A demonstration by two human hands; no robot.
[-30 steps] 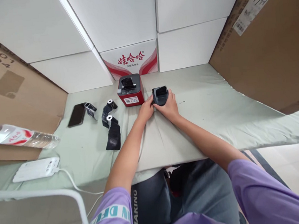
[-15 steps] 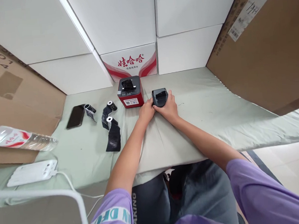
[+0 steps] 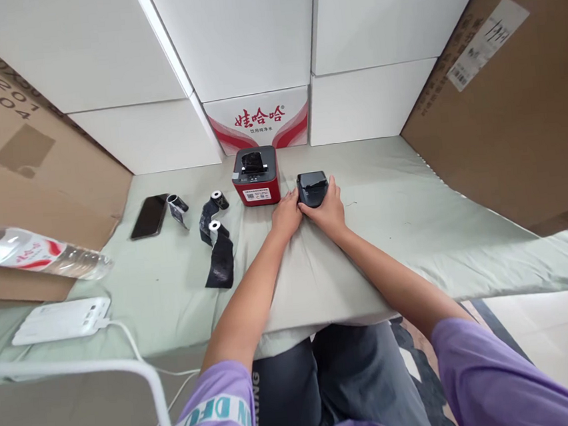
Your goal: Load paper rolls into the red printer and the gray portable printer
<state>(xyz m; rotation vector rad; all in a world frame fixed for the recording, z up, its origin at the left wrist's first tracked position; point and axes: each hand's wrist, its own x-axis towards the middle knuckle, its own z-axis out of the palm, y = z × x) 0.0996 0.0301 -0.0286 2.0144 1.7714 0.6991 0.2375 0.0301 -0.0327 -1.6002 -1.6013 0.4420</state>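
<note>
A small black boxy device with a glossy dark top (image 3: 312, 187), perhaps a mini printer, rests on the green cloth. My right hand (image 3: 330, 210) wraps its right side and near edge, with the thumb in front. My left hand (image 3: 287, 214) presses against its left side, fingers close together; the fingertips are partly hidden. Just left of the hands stands a red and black printer (image 3: 260, 187), with black paper sticking out of its top slot. Further left are two rolls of black paper (image 3: 220, 263) (image 3: 210, 213), partly unrolled.
A phone (image 3: 148, 217) lies by a third small roll (image 3: 178, 210). At the left are a water bottle (image 3: 39, 253), a white power bank (image 3: 61, 321) with a cable, and a curved white bar (image 3: 153, 390). Cardboard boxes (image 3: 514, 104) flank the surface; white boxes (image 3: 247, 36) stand behind.
The camera view has shifted, so the things on the cloth appear slightly further right. Both hands stay on the black device, and the glossy top's appearance has changed a little.
</note>
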